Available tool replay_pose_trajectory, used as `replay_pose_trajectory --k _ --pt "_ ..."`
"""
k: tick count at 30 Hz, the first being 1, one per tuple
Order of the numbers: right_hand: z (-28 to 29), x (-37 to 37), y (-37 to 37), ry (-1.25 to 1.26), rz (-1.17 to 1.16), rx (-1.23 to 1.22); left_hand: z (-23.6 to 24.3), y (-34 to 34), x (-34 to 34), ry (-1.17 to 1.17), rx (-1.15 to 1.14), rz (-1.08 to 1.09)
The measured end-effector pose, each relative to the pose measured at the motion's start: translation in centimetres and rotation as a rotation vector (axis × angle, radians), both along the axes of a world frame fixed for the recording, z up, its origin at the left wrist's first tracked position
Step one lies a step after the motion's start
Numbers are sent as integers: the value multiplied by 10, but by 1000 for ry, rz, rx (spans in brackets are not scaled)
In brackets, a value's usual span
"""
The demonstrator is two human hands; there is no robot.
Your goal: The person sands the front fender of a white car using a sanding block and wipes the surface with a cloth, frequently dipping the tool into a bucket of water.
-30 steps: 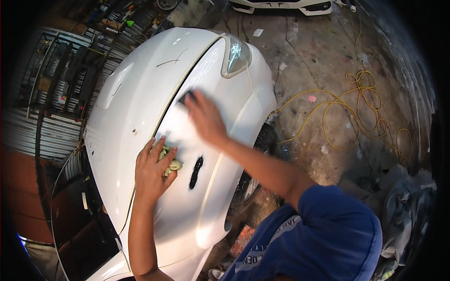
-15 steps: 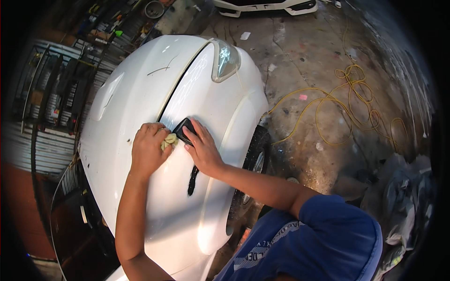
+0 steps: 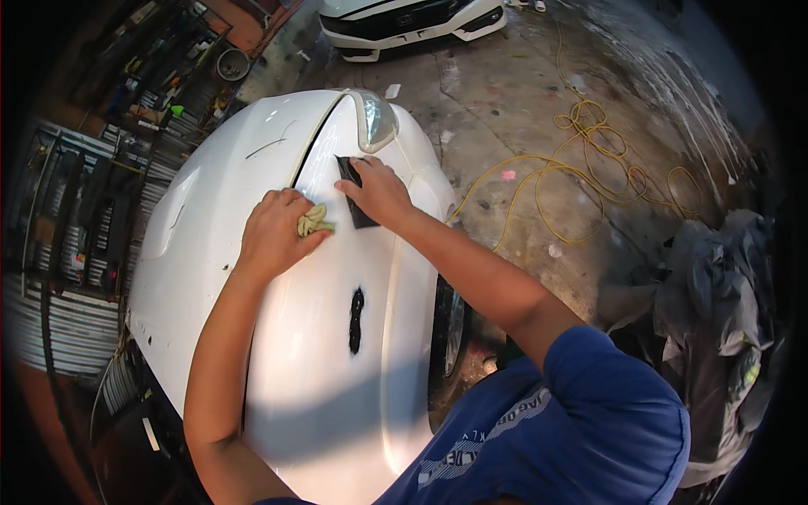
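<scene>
By the fender's [image 3: 379,261] edge along the hood [image 3: 210,202], the cloth [image 3: 312,220] is in the left hand [image 3: 276,231]; the sheet [image 3: 362,215] is under the right hand [image 3: 379,189], nearer the headlight [image 3: 379,122]. Right of the fender, a hose [image 3: 581,130] lies on the floor [image 3: 488,109].

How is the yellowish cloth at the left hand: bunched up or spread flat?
Bunched up: the yellowish cloth shows thick, crumpled folds where it sticks out from the left hand.

The right hand [image 3: 380,194] is covering part of the pad [image 3: 364,218]; the left hand [image 3: 274,234] is hiding some of the cloth [image 3: 312,222]. Beyond the fingers [image 3: 371,166], the top edge is cutting off a car [image 3: 412,32]; left of them, clutter [image 3: 156,97] is showing too small to tell.
</scene>
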State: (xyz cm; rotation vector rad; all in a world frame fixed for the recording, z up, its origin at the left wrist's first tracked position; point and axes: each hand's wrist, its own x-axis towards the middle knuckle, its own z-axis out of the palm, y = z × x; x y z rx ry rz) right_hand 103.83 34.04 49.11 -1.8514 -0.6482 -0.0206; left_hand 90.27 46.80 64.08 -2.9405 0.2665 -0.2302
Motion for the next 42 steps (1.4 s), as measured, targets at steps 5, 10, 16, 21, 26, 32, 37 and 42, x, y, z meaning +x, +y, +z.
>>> replay_pose_trajectory --k 5,10,16,21,26,32,37,42 --pt "-14 -100 -19 138 -19 97 -20 8 7 -150 7 -39" --pt "-41 -105 -1 -3 -164 318 -24 -3 20 -204 25 -23" --pt "-35 -151 -16 117 -15 261 -31 3 14 -180 32 -12" --pt "-34 -132 -18 -134 -119 100 -27 1 18 -199 27 -12" --pt "-25 -16 4 138 -194 69 -30 -4 26 -199 11 -50" --pt "-34 -163 -23 -167 -110 64 -34 4 15 -203 16 -40" --pt "-15 -25 -2 127 -204 -20 -33 -4 24 -260 -14 -17" --pt "-18 -68 3 42 -60 -67 -33 4 12 -219 -18 77"
